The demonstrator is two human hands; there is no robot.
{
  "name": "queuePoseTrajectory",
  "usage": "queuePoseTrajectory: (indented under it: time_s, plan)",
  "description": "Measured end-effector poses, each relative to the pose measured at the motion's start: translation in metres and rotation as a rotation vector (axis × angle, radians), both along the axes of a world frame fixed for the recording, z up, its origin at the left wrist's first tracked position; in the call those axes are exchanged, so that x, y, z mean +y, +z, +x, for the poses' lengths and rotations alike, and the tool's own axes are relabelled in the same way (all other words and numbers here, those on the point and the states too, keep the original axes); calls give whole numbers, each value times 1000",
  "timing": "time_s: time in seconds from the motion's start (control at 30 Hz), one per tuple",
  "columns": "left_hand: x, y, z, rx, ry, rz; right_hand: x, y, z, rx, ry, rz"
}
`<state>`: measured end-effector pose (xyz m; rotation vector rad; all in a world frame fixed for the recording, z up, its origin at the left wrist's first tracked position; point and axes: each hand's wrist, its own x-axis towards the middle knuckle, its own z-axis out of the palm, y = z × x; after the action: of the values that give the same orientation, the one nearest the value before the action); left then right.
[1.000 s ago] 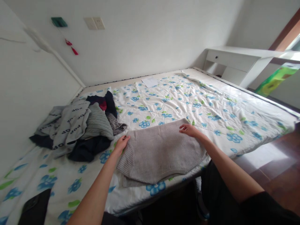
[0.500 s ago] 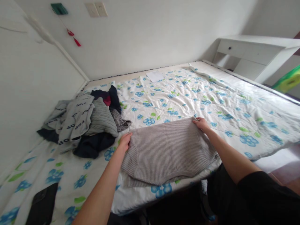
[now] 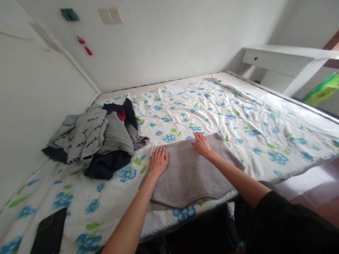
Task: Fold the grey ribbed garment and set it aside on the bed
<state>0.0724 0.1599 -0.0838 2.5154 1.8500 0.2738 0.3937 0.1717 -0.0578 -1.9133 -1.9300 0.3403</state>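
A ribbed grey-beige sweater (image 3: pixel 185 176) lies folded on the flowered bed sheet (image 3: pixel 227 116), close to the bed's front edge. On its upper left corner my left hand (image 3: pixel 159 161) rests flat, fingers stretched out. My right hand (image 3: pixel 201 144) is over the sweater's far edge, right of the middle, with its fingers extended and nothing held. Whether the right palm presses on the knit or hovers just above it, I cannot tell.
To the left is a heap of clothes (image 3: pixel 90 137), grey and dark navy. A black phone (image 3: pixel 50 231) lies at the front left. White paper (image 3: pixel 174 88) lies near the wall. Beyond the bed's right side stands a white desk (image 3: pixel 278 65).
Both hands have let go of the sweater's far corners. My right hand has moved left along the far edge, and my left hand has shifted right onto the knit.
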Motion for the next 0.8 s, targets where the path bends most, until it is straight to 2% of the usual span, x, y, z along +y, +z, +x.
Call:
queuePoseTrajectory:
  time_s: [0.1, 0.17, 0.23, 0.3, 0.37, 0.43, 0.57, 0.63, 0.8]
  plan:
    - [-1, -1, -1, 10, -2, 16, -4, 1, -93, 52, 234, -2]
    - [-2, -2, -3, 21, 4, 7, -9, -4, -139, 89, 315, 3]
    - [-3, -3, -4, 31, 2, -5, -11, -12, -163, 109, 288, 14]
    - [-3, -4, -5, 24, -14, 4, -13, -19, -162, 106, 207, 30]
    - [-2, -5, -4, -1, -19, 26, -13, -24, -141, 80, 141, 22]
    - [-1, -6, -2, -30, -6, 43, -14, -24, -108, 42, 142, -26]
    - [1, -8, 0, -68, 7, 61, -14, -14, -30, -27, 314, -146]
    - [2, -8, 0, -76, 11, 73, -12, -10, 10, -70, 348, -189]
    - [1, -7, -1, -77, 15, 78, -16, -20, 110, -122, 257, -229]
